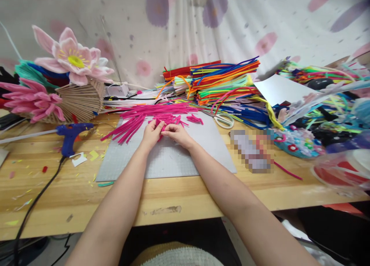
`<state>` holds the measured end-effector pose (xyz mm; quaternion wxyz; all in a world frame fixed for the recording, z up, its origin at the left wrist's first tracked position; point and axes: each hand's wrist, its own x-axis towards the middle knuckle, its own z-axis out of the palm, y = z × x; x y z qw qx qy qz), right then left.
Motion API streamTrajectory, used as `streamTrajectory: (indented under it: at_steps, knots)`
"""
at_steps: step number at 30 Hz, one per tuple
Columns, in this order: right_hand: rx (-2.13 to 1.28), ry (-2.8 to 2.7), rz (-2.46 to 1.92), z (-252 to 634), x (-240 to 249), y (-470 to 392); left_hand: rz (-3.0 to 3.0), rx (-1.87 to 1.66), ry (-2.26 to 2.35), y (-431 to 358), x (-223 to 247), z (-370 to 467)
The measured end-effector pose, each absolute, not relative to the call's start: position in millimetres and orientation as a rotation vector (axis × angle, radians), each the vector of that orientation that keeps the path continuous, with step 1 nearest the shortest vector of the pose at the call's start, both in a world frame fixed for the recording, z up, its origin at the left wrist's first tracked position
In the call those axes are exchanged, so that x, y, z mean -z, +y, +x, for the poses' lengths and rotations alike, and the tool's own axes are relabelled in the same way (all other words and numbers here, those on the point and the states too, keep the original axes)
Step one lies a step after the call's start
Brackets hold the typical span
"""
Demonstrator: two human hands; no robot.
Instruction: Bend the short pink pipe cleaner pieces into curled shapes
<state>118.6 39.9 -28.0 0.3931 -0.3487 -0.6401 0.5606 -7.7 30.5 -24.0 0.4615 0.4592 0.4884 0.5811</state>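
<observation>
Over the grey cutting mat (170, 162), my left hand (152, 134) and my right hand (177, 134) meet with their fingertips pinched on a small magenta pipe cleaner piece (160, 136), mostly covered by the fingers. Just beyond them lies a spread of magenta pipe cleaners (156, 110), long ones at the back. A fan of shorter magenta pipe cleaners (127, 129) reaches to the left of my left hand. One small twisted magenta bundle (195, 119) rests behind my right hand.
On the left are a blue glue gun (71, 137) with its cord, paper scraps, and pipe cleaner flowers (72, 58) by a woven fan-shaped holder (82, 98). White-handled scissors (224, 121) lie right of the mat. Colourful pipe cleaner bundles (219, 81) are stacked behind. A clear tub (343, 169) stands right.
</observation>
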Motion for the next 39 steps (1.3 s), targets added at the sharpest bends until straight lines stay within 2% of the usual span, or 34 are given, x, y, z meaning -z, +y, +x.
streamTrajectory:
  at_steps: [6, 15, 33, 35, 39]
  knots:
    - [-1.273, -1.695, -0.867, 121, 29, 46, 1.523, -1.500, 1.310, 27, 27, -9]
    - [-1.208, -1.693, -0.807, 120, 30, 45, 1.074, -1.258, 1.002, 24, 21, -10]
    - [-0.892, -1.661, -0.912, 114, 27, 42, 0.765, -1.385, 1.020, 22, 11, 8]
    - [-0.925, -1.650, -0.915, 114, 28, 43, 0.780, -1.384, 1.028, 22, 11, 6]
    - [-1.203, -1.641, -0.925, 117, 32, 45, 0.955, -1.360, 1.051, 23, 16, -4]
